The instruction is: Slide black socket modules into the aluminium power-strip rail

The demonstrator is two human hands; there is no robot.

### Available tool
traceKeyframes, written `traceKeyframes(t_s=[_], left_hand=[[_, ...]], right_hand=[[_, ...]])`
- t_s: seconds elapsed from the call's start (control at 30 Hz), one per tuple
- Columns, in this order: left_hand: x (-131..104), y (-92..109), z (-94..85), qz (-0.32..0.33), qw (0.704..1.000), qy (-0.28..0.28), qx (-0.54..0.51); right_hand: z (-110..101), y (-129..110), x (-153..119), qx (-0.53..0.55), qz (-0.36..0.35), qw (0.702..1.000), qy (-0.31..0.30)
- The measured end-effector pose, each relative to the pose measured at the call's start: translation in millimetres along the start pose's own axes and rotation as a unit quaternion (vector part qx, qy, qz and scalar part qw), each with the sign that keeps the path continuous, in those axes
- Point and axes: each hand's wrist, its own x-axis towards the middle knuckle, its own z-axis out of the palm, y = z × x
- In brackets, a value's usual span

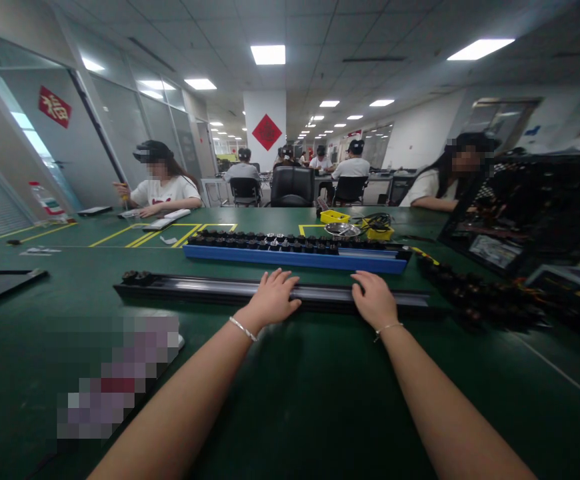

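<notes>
A long black channel-shaped rail lies across the green table in front of me, a couple of small dark parts sitting at its left end. My left hand rests over the middle of this rail, palm down with fingers spread. Farther right, my right hand is over the same rail, its fingers loosely bent and apart. Neither hand appears to grip anything. Just beyond lies a blue rail filled with several black round parts; a bare strip shows toward its right end.
A heap of dark parts lies right of the rails, near a large black open case. Behind the blue rail are a metal dish and yellow bins. A blurred-out object lies front left. Co-workers sit across the table.
</notes>
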Motion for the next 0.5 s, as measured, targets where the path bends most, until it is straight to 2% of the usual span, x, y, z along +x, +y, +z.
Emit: traceKeyframes(t_s=[0.1,0.17,0.23,0.33,0.4,0.5], left_hand=[[10.9,-37.8,-39.6,0.003,0.998,0.029,0.055],[9.9,-76.1,-63.1,-0.034,0.993,0.039,0.108],[-1.9,-119.2,-79.8,-0.103,0.981,0.023,0.164],[-37.2,-178.9,-91.7,-0.258,0.941,-0.012,0.220],[-64.5,-210.2,-93.9,-0.319,0.920,-0.024,0.224],[-95.5,-246.0,-91.9,-0.392,0.894,-0.046,0.211]], right_hand=[[7.9,-31.4,-4.6,-0.007,-0.082,0.989,-0.127],[7.4,-41.4,-7.2,-0.014,-0.092,0.983,-0.157],[5.2,-44.5,-8.2,-0.020,-0.090,0.982,-0.165],[3.3,-44.1,-8.4,-0.028,-0.083,0.983,-0.163],[3.4,-44.2,-8.7,-0.034,-0.077,0.984,-0.156],[4.1,-45.2,-10.0,-0.040,-0.076,0.984,-0.155]])
